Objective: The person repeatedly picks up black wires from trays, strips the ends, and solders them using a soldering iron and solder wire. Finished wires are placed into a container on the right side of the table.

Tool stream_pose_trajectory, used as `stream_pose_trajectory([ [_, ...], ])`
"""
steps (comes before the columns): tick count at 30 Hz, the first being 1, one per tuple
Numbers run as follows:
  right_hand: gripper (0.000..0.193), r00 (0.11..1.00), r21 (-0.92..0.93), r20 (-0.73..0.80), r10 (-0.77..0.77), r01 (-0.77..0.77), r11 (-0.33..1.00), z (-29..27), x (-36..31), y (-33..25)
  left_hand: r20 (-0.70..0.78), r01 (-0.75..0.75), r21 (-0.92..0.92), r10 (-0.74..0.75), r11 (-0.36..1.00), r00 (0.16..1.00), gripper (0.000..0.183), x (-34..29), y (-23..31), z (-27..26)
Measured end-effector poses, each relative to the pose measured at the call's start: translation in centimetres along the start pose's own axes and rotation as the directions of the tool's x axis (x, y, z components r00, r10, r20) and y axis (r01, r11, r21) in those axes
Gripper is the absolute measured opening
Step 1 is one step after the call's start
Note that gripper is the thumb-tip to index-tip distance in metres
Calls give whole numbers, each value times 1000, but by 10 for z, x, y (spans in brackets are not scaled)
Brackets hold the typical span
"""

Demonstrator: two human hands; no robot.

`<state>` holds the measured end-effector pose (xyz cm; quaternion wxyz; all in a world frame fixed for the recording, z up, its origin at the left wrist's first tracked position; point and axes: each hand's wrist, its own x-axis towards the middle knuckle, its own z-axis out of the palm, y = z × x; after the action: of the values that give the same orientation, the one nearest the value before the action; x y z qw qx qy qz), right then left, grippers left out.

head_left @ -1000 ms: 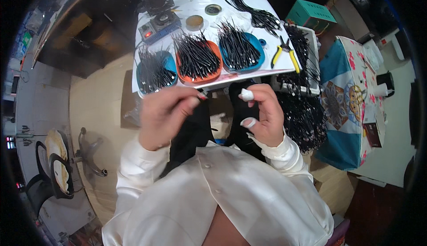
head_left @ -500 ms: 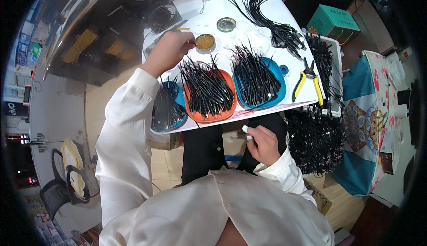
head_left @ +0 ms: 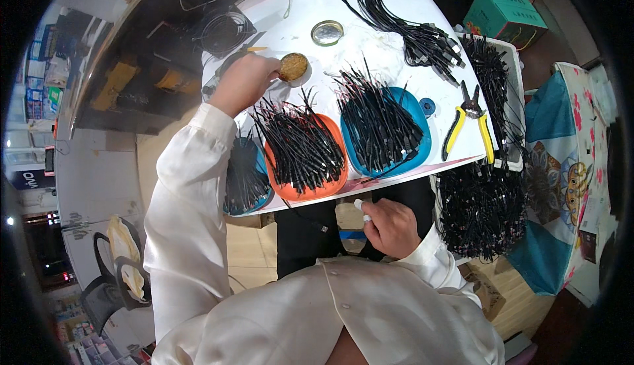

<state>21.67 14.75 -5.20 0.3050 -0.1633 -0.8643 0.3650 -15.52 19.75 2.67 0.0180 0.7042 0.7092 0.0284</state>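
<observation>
My left hand (head_left: 249, 79) reaches over the white table, its thumb and fingers closed at the left edge of a small round tin (head_left: 293, 67) of amber-brown stuff. The tin is tilted; whether a wire is also in the fingers is hidden. Over my lap, my right hand (head_left: 391, 227) is curled closed with white covers on two fingertips, and nothing shows in it. Near the left hand, bundles of black cables with stripped ends fill an orange tray (head_left: 343, 175) and two blue trays (head_left: 422, 142). One cable with a connector hangs over the table's front edge toward my lap.
A round metal lid (head_left: 327, 33) lies beyond the tin. More black cables (head_left: 413, 44) spread at the back right. Yellow-handled pliers (head_left: 470, 122) lie by the right edge, near a small blue ring (head_left: 427, 107). Bins of cables (head_left: 514, 101) and a green box (head_left: 505, 16) stand to the right.
The tin has gone from lying flat to tilted at my left fingertips. My right hand stays over my lap, its fingers still curled. The whole view has shifted slightly.
</observation>
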Motion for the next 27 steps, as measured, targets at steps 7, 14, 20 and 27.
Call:
stream_pose_trajectory([
  [7,34,1000,-18,-7,1,-1,1000,1,-3,2,73,35,82,-41,996,996,12,7,7,-1],
  [14,35,1000,-68,1,-14,14,998,0,-5,2,82,1,106,-9,994,997,12,9,3,2],
  [20,37,1000,-126,22,-21,23,992,-2,-4,0,-20,17,-77,-19,997,1000,17,5,3,-11],
  [27,35,999,-127,20,-38,40,991,-2,-4,-2,-389,-102,-264,-9,959,921,14,-20,17,-25],
])
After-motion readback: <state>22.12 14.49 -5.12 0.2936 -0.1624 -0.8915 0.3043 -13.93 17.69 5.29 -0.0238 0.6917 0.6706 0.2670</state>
